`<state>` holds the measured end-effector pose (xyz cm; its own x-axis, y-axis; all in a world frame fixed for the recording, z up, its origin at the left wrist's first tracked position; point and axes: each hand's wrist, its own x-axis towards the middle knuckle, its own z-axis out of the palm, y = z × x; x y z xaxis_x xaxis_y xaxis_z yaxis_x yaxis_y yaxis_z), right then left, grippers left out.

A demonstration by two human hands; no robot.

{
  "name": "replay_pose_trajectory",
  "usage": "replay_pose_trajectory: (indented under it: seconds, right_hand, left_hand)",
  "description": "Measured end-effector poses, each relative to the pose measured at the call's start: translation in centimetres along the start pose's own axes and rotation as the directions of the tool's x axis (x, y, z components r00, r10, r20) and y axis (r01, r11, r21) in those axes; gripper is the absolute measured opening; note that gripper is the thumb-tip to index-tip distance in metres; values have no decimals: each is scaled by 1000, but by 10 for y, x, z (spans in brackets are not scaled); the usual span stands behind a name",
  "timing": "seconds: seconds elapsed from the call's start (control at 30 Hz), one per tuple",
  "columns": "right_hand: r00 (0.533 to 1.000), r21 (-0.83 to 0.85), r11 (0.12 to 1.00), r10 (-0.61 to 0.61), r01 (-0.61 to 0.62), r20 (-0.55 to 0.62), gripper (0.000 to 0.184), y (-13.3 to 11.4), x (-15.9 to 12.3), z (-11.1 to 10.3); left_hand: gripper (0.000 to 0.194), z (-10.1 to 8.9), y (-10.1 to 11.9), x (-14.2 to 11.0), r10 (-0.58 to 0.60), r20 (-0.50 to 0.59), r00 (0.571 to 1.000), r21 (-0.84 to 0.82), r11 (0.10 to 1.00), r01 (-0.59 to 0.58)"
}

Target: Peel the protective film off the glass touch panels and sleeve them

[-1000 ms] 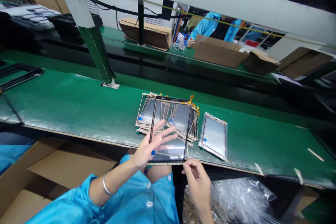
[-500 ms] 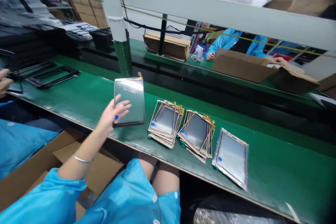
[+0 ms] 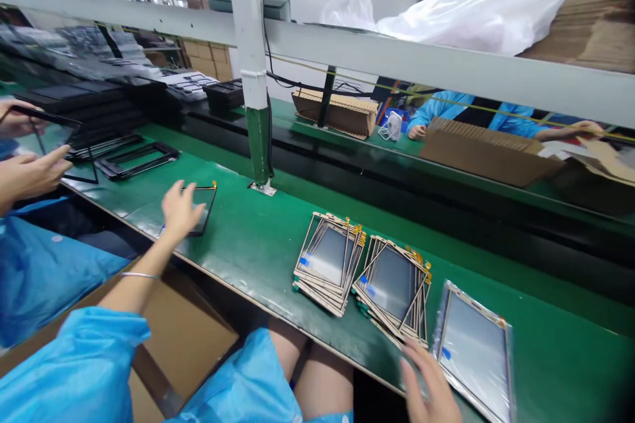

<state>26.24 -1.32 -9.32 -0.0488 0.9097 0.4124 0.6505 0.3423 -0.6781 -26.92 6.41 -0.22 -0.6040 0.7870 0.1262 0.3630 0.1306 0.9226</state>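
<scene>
My left hand (image 3: 179, 210) reaches far left over the green bench (image 3: 248, 244), fingers spread and resting on a thin glass panel (image 3: 202, 208) that lies flat there. My right hand (image 3: 429, 386) hovers, fingers extended and blurred, at the near edge of the bench. It is just below the right stack of framed panels (image 3: 394, 287) and beside a single panel in a clear wrapper (image 3: 473, 350). A second stack of panels (image 3: 328, 261) lies to the left of the first.
A co-worker's hands (image 3: 30, 168) at the far left hold a dark glass panel. Black frames (image 3: 133, 158) lie on the bench near them. A green-and-white post (image 3: 255, 119) stands behind. Cardboard boxes (image 3: 476, 155) and another person sit across the belt. An open carton (image 3: 178, 337) is below.
My left hand carried the glass panel further left and laid it flat on the bench. My right hand came back into view near the right stack. The view swung left.
</scene>
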Motion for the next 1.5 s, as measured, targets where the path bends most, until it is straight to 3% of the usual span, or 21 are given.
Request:
replay_pose_trajectory:
  seconds: [0.07, 0.17, 0.23, 0.3, 0.37, 0.47, 0.53, 0.57, 0.67, 0.7, 0.77, 0.87, 1.03, 1.13, 1.23, 1.3, 1.4, 1.5]
  right_hand:
    - [992, -16, 997, -77, 79, 101, 30, -9, 31, 39]
    - [978, -80, 987, -126, 141, 167, 41, -26, 65, 93]
    - [980, -148, 979, -119, 142, 159, 46, -33, 74, 118]
    - [986, -191, 974, -101, 126, 132, 48, -35, 74, 130]
    - [990, -181, 978, -87, 107, 113, 48, -36, 70, 134]
    - [994, -22, 999, -22, 24, 111, 53, -41, 69, 127]
    - [988, 232, 964, 107, -130, 109, 60, -46, 76, 114]
    - [974, 390, 894, 195, -223, 112, 63, -48, 82, 104]
    - [893, 724, 548, 393, -418, 218, 66, -50, 106, 67]
    - [868, 751, 469, 410, -465, 281, 68, -50, 114, 53]
    - [820, 716, 419, 410, -558, 400, 66, -50, 125, 28]
    - [798, 600, 526, 395, -603, 456, 58, -55, 126, 3]
    - [909, 448, 793, 333, -414, 250, 47, -62, 94, -9]
    - [943, 335, 895, 217, -296, 252, 38, -60, 82, -13]
    - [950, 301, 932, 109, -200, 293, 24, -68, 88, -19]
    - [929, 329, 921, 82, -209, 362, 19, -80, 96, -23]
    - [888, 350, 917, 9, -190, 459, 13, -95, 105, -27]
    - [925, 354, 935, -116, -22, 363, 11, -100, 101, -26]
  left_hand:
    - [39, 56, 7, -12, 69, 134, 989, 32, 997, -74]
    - [19, 148, 12, -38, 105, 354, 929, 11, 993, -117]
    - [24, 195, 14, -54, 95, 431, 898, -16, 995, -98]
    - [36, 221, 17, -65, 86, 471, 878, -54, 996, -68]
    - [50, 230, 24, -71, 98, 497, 862, -115, 992, -47]
    - [62, 226, 42, -79, 149, 571, 807, -233, 972, -15]
    - [63, 218, 57, -91, 178, 663, 727, -331, 941, 72]
    - [62, 213, 65, -99, 190, 714, 673, -385, 910, 152]
    - [63, 194, 80, -127, 228, 833, 504, -465, 782, 415]
    - [64, 186, 83, -136, 228, 858, 460, -452, 760, 467]
    - [62, 172, 84, -152, 205, 895, 396, -398, 769, 500]
    - [59, 158, 83, -168, 171, 923, 346, -338, 791, 509]
    - [53, 149, 85, -178, 146, 947, 286, -276, 827, 491]
    - [48, 141, 91, -178, 134, 967, 217, -214, 889, 404]
    - [47, 129, 101, -178, 99, 991, 86, -118, 962, 247]
    - [46, 123, 108, -178, 102, 995, 15, -103, 987, 120]
    - [44, 117, 115, -180, 126, 992, -9, -126, 992, -25]
    - [45, 117, 115, -181, 107, 994, -31, -107, 994, 5]
